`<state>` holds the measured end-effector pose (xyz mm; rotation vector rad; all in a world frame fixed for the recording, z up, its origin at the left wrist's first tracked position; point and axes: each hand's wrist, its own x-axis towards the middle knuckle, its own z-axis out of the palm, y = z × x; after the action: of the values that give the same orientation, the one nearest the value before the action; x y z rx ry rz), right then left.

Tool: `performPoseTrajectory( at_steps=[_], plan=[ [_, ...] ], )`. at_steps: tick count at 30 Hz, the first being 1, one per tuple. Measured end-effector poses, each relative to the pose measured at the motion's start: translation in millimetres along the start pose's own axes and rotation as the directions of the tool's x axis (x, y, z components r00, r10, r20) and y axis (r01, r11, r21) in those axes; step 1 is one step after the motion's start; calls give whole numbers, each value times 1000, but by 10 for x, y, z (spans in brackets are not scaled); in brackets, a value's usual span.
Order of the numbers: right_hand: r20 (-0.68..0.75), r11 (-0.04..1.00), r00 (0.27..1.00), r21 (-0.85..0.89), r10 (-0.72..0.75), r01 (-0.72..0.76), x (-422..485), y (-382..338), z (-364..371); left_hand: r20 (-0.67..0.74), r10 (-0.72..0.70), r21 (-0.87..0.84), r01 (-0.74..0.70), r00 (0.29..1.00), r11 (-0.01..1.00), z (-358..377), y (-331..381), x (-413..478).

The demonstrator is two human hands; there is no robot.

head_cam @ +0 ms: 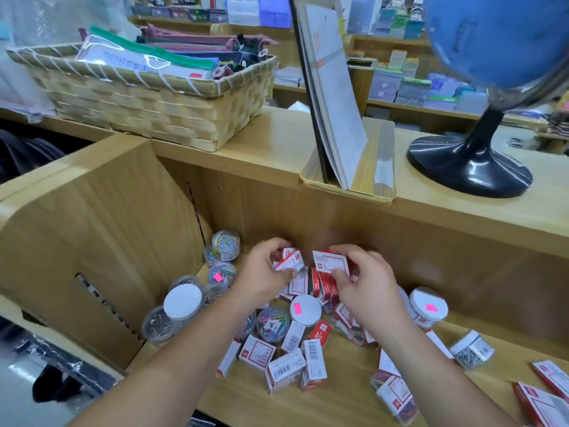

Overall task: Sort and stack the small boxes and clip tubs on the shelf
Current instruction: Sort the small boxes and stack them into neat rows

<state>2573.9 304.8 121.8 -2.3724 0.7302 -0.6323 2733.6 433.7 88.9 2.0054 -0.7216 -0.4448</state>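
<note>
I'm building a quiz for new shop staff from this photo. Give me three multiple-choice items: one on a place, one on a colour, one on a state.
1. Where is the basket relative to the globe?
A) right of it
B) left of it, on the same counter
C) beneath it

2. What colour is the sticker on the middle white lid?
A) green
B) blue
C) pink

3. What is the left hand doing?
A) gripping a box
B) lying flat, empty
C) pointing upward

Key:
1. B, both stand on the counter, with the basket at the left.
2. C, the sticker is bright pink.
3. A, its fingers curl round a red-and-white box.
</note>
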Motion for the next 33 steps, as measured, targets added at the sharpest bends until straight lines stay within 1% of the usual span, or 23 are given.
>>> performPoseTrajectory(
  at_steps=[1,3,5,7,9,12,16,18,20,21,24,26,28,29,31,32,33],
  plan=[
    [-17,999,1000,35,16,-15,-41,-3,-79,-77,27,16,-26,997,1000,-40,61,-21],
    [-56,996,998,85,38,-33,-151,4,-239,-188,62,-31,-69,980,997,-88,225,-117],
    [-95,989,993,135,71,-58,-276,14,-404,-213,46,-151,-79,976,985,-56,453,-310],
    [-115,973,984,206,133,-108,-425,59,-574,-162,59,-270,-102,985,958,84,699,-577],
    [-139,948,972,283,190,-145,-612,170,-754,-100,97,-335,-125,990,934,297,904,-834],
    [-195,919,938,334,287,-211,-988,443,-1079,11,111,-421,-96,994,902,748,1103,-1136],
    [-307,883,839,298,449,-364,-1558,1025,-1475,182,113,-446,-20,977,895,1519,1289,-1472],
    [-332,834,772,328,542,-444,-1877,1283,-1658,288,133,-448,11,948,894,1929,1345,-1695],
    [-361,800,716,340,597,-495,-2117,1422,-1787,350,153,-421,9,924,907,2216,1356,-1884],
    [-384,788,688,328,616,-522,-2230,1478,-1859,373,159,-408,8,914,913,2359,1356,-1964],
    [-431,770,648,222,628,-598,-2503,1615,-2037,415,123,-365,42,902,930,2675,1347,-2110],
    [-460,771,653,122,602,-626,-2620,1702,-2143,432,107,-345,54,896,937,2826,1371,-2146],
    [-450,779,690,23,568,-626,-2612,1745,-2254,422,94,-370,76,902,926,2963,1431,-2089],
    [-439,790,723,-49,533,-611,-2563,1760,-2316,403,99,-370,63,910,927,3034,1486,-2031],
    [-440,801,803,-255,402,-541,-2401,1811,-2451,354,150,-325,-29,923,945,3215,1582,-1876],
    [-449,789,826,-340,342,-511,-2304,1837,-2513,348,188,-295,-84,918,952,3320,1619,-1802],
    [-451,779,837,-383,311,-496,-2209,1850,-2575,344,204,-254,-118,916,960,3410,1653,-1741]
  ],
)
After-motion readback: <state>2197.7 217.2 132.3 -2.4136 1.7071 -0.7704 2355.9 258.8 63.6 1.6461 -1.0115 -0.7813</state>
